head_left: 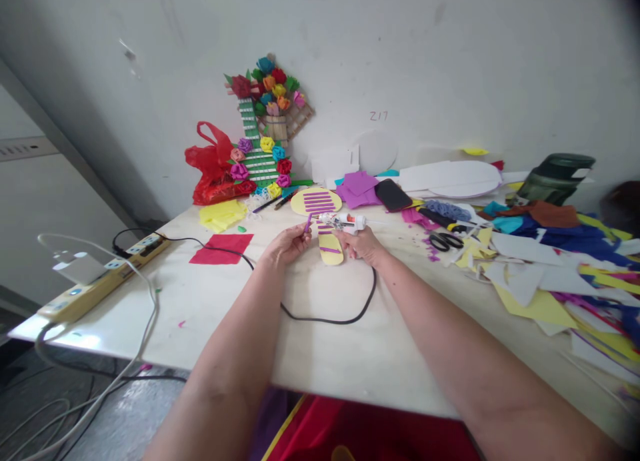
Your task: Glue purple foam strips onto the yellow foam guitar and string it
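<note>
My left hand point(290, 243) pinches a small purple strip point(308, 222) upright. Wrapped round the handle of a white glue gun point(345, 222) is my right hand point(361, 244); the nozzle points left, at or very near the strip. Under the gun lies a yellow sole-like cutout point(331, 249) with purple strips across it, its middle partly covered by the gun. Its wide upper part point(296, 203) also carries several purple strips. From the gun a black cord point(330, 322) loops over the table in front of my hands.
At left are a power strip point(85, 294), red sheet point(220, 249) and yellow sheet point(223, 214). Behind stands a flower-decorated green model point(261, 164) beside a red bag point(210, 156). At right lie a phone point(393, 195), scissors point(445, 241), a bottle point(555, 179) and paper scraps point(530, 301).
</note>
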Tool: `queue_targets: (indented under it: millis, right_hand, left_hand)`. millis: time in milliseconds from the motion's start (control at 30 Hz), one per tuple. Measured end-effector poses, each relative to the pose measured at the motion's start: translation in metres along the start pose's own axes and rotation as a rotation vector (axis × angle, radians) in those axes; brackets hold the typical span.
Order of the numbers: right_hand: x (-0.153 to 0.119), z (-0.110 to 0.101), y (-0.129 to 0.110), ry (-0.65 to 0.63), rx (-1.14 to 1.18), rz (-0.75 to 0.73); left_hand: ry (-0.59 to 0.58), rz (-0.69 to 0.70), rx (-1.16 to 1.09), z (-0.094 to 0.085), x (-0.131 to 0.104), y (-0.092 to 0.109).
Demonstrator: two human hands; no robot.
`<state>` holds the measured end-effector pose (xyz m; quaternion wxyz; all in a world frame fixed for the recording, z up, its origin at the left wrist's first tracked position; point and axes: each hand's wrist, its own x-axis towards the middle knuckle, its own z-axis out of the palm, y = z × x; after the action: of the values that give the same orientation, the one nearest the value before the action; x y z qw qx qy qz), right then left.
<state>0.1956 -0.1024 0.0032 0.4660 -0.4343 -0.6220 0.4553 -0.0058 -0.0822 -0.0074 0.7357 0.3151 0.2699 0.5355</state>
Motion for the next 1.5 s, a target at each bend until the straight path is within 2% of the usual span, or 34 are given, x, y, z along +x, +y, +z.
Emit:
queue_targets:
  millis: [300, 1500]
  right_hand:
    - [-0.0002, 0.0015, -0.0012, -0.026, -0.013, 0.008]
    - [-0.0012, 0.0071, 0.0004, -0.085, -0.145, -0.022]
  left_hand:
    - [-0.011, 0.01, 0.028, -0.0032, 0.0019, -0.0005]
    - [0.115, 0.043, -0.079, -0.0004, 0.0026, 0.0017]
